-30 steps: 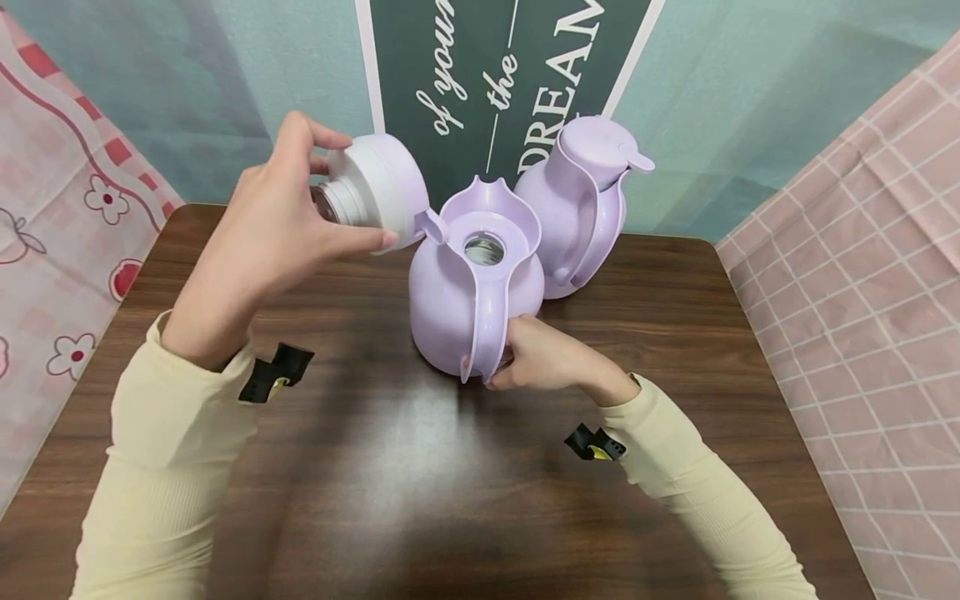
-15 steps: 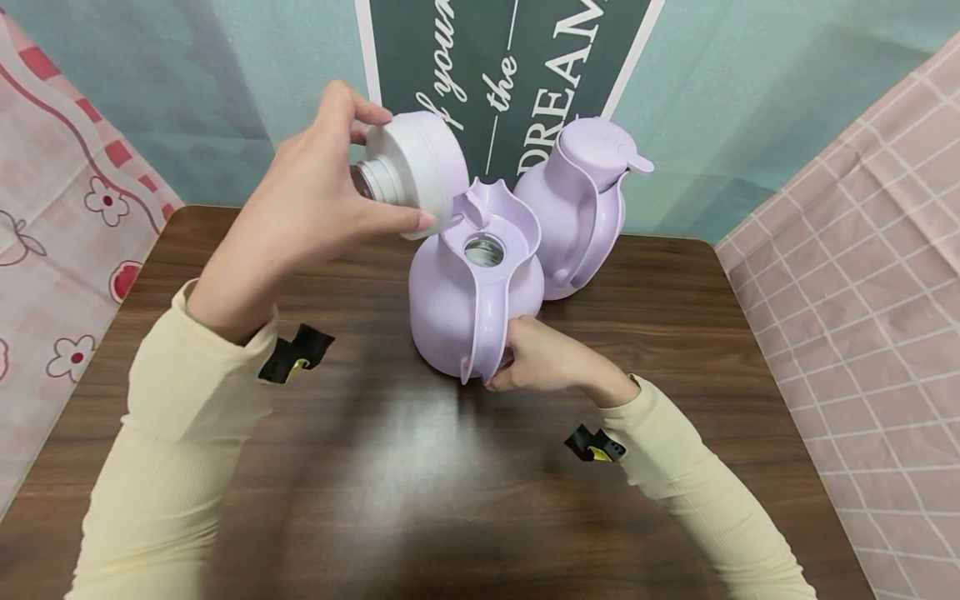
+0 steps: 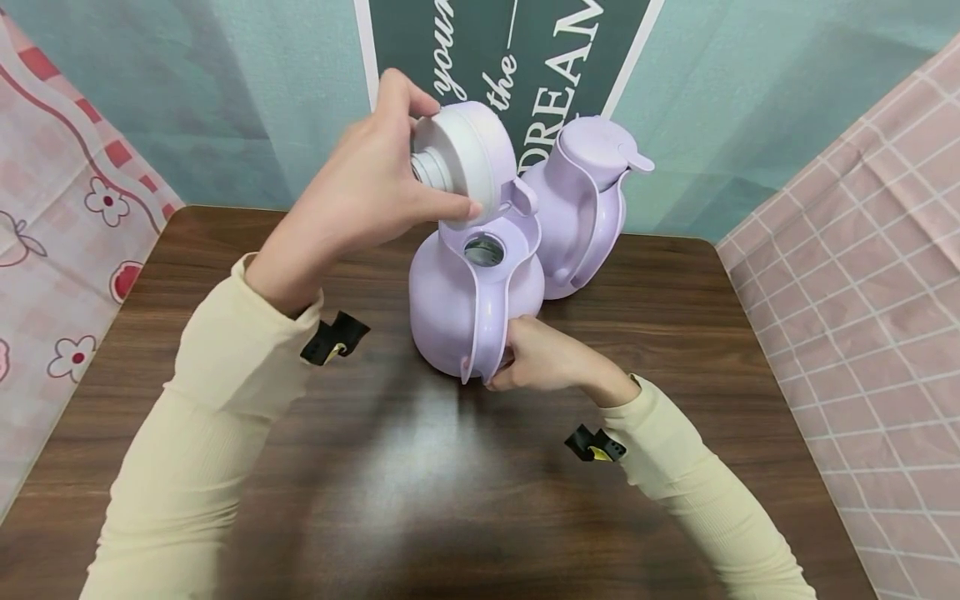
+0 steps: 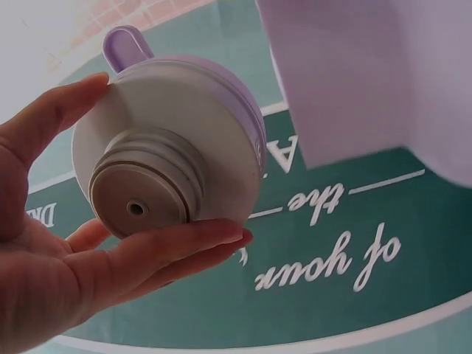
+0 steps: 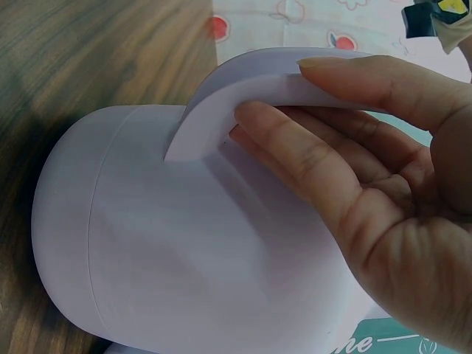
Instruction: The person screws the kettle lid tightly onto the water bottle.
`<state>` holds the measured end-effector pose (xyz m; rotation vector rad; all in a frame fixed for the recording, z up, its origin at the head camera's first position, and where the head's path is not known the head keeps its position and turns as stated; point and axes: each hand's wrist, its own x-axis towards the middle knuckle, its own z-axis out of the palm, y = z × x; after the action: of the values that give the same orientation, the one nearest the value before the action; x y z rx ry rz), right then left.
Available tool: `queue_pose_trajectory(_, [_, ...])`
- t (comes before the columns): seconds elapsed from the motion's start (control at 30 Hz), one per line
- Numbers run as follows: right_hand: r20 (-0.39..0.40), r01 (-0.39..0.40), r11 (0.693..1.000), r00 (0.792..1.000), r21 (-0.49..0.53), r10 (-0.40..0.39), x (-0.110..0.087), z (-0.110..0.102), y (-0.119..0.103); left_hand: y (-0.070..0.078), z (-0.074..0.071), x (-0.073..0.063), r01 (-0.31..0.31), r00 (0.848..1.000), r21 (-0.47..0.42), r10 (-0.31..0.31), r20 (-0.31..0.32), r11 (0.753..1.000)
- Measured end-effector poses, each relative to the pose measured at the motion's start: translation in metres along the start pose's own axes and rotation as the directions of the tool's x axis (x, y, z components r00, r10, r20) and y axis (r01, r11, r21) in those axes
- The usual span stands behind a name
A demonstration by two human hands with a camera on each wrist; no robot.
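Note:
My left hand point(image 3: 382, 175) grips a lilac and white screw-in lid point(image 3: 468, 158) by its sides, thumb opposite the fingers. The lid is tilted on edge above the rim of a lilac thermos jug point(image 3: 442, 308); its threaded stopper point(image 4: 140, 192) points back toward the palm, and a small lilac tab sticks out from its far side. The jug stands upright with its round silvery mouth point(image 3: 484, 250) uncovered. Low on the jug's handle point(image 3: 491, 325), my right hand point(image 3: 543, 354) holds on, fingers through the loop and thumb on the outer side, as the right wrist view shows.
Just behind the jug to the right stands a second lilac thermos jug point(image 3: 577, 208) with its lid on. A green sign point(image 3: 510, 50) with white lettering hangs at the back. Patterned cloths flank the dark wooden table point(image 3: 420, 500) on both sides.
My left hand has carried the lid rightward and slightly up, from left of the jug to over its rim, turning it a little. The right hand and both jugs have stayed put.

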<state>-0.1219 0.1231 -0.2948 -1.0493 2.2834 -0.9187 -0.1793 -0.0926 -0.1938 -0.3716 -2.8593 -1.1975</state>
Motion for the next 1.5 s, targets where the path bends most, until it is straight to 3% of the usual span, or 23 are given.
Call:
queue_pose_trajectory(0.37, [0.02, -0.005, 0.998, 1.0, 0.056, 0.004, 0.0, -0.001, 0.0, 0.037, -0.003, -0.011, 0.086, 0.984, -0.009, -0.084, 0.155, 0.996])
queue_pose_trajectory(0.7, [0.016, -0.026, 1.0, 1.0, 0.009, 0.026, 0.0, -0.001, 0.0, 0.031, 0.009, -0.004, 0.136, 0.971, -0.027, -0.128, 0.2, 0.99])
queue_pose_trajectory(1.5, [0.014, -0.004, 1.0, 1.0, 0.013, 0.004, -0.001, -0.002, 0.0, 0.026, 0.019, 0.0, 0.117, 0.956, 0.028, -0.12, 0.269, 0.993])
